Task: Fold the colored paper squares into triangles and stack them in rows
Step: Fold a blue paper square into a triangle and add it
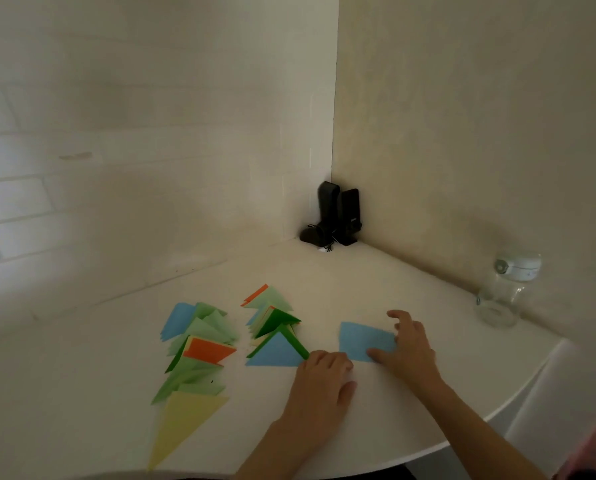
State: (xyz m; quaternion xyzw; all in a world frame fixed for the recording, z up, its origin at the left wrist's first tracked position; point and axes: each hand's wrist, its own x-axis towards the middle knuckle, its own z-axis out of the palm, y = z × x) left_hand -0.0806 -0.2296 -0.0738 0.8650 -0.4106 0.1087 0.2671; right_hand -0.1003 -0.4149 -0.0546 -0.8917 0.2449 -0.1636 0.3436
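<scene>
Two walls meet in a corner behind a white worktop (376, 292) with a curved front edge: the left wall is pale brick-pattern tile, the right one plain cream plaster. On the left of the worktop lies the left row (194, 344) of folded triangles, overlapping from far to near: a blue one at the far end, several light green ones, an orange one, a dark green edge, more light green, and a large yellow triangle (182, 427) nearest the front edge. Just right of it lies the right row (274, 327), shorter: an orange piece and light green at the far end, dark green in the middle, and one blue triangle (275, 353) on top at the near end. The exact count in each row cannot be told, since the sheets overlap. The left hand (324, 379) lies flat on the worktop, fingers loose and holding nothing, its fingertips at the blue triangle's right corner. Beside it lies one unfolded blue square (364, 341), flat. The right hand (407, 348) rests on the square's right edge, fingers spread, thumb pressing its near edge. In the corner stand two black speakers (339, 213). At the far right stands one clear glass jar (504, 292) with a white lid.
</scene>
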